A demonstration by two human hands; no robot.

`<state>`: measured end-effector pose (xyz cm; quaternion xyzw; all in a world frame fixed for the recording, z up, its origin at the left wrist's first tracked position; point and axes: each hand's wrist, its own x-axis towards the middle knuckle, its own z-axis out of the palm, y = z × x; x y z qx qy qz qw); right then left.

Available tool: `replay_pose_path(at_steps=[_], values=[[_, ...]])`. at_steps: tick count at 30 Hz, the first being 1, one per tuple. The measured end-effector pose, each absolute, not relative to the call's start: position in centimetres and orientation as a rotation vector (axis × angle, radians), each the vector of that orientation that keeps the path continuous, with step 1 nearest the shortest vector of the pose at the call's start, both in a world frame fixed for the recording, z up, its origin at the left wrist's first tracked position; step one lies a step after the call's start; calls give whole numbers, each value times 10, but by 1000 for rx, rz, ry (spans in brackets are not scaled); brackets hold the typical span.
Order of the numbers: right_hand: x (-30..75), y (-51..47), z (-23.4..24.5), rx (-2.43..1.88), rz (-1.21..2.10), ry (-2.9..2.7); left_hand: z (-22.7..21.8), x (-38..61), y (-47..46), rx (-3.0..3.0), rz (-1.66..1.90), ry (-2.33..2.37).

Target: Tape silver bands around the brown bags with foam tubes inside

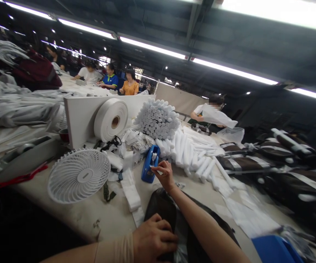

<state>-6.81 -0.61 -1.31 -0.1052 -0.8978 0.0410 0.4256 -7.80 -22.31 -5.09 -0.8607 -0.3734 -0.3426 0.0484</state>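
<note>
My right hand [165, 174] reaches forward to the blue tape dispenser [150, 163] in the middle of the table. Its thumb and fingers pinch the end of a strip of clear tape at the dispenser's cutter. Near the bottom edge, my left hand [153, 238] lies with fingers curled on a dark bag wrapped in clear plastic [171, 215]. It presses the bag down against the table in front of me.
A small white desk fan [78, 176] lies left of the dispenser. Behind stand a big roll of white material [110, 119], a stack of white paper rolls [158, 118] and more loose rolls. Dark striped bags [278, 164] pile at right. Other people work at far tables.
</note>
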Motion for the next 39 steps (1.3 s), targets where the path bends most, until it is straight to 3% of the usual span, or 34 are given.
replay_pose_path(at_steps=[14,25,39], values=[[-60,-10,-27,48,-164,-2525,-53,-78,-225,-2671,-1050,-1209],[17,-62,39,-306,-41,-2345,-51,-79,-231,-2638,-1058,-1250],[138,-139,5,-292,-251,-2617,-42,-83,-239,-2667,-965,-1233]])
